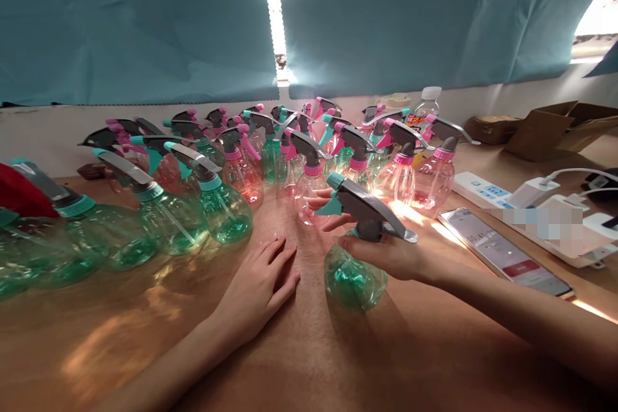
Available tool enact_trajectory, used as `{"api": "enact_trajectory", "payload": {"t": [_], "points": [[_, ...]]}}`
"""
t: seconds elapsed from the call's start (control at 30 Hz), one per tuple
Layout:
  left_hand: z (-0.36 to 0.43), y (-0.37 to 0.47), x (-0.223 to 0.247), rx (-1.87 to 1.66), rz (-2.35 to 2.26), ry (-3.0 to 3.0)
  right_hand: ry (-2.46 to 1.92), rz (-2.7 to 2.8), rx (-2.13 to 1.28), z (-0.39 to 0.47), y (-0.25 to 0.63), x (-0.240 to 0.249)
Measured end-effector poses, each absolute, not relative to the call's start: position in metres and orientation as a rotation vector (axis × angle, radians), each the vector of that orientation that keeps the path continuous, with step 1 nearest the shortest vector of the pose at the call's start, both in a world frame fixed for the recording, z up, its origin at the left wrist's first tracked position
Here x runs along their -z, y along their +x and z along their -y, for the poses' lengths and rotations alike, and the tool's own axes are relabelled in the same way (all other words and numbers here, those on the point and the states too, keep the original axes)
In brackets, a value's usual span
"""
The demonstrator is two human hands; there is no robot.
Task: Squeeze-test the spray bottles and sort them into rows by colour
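Observation:
My right hand (386, 256) is wrapped around the neck of a green spray bottle (355, 280), which has a grey head and a teal trigger. The bottle stands nearly upright at the middle of the table, and its collar is mostly hidden by my fingers. To its left, my left hand (263, 277) rests flat on the tabletop (290, 360), fingers stretched out and holding nothing. Just beyond my right hand is a pink spray bottle (311, 190). A green spray bottle (226, 215) stands beyond my left hand.
Several green and pink spray bottles crowd the back and left. At right lie a phone (505, 251) and a white power strip (483, 190) with chargers plugged in. Behind them sit an open cardboard box (545, 132) and a clear bottle with a white cap (429, 103). Teal curtains (145, 26) hang behind.

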State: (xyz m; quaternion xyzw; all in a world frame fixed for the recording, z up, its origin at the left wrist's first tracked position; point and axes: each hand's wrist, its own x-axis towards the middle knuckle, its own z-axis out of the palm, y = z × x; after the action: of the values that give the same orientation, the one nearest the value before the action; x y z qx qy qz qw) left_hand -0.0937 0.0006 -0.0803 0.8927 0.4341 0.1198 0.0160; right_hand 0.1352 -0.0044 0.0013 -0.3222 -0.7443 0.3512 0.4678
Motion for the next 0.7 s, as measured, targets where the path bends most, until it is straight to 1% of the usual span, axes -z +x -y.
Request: {"api": "enact_trajectory", "payload": {"t": [0.3, 0.7], "points": [[-0.004, -0.096, 0.084, -0.414, -1.33, 2.788, -0.735, 1.827, -0.89, 0.0, 0.14, 0.008], [-0.004, -0.094, 0.081, -0.425, -1.328, 2.788, -0.765, 1.835, -0.887, 0.0, 0.141, 0.012]]}}
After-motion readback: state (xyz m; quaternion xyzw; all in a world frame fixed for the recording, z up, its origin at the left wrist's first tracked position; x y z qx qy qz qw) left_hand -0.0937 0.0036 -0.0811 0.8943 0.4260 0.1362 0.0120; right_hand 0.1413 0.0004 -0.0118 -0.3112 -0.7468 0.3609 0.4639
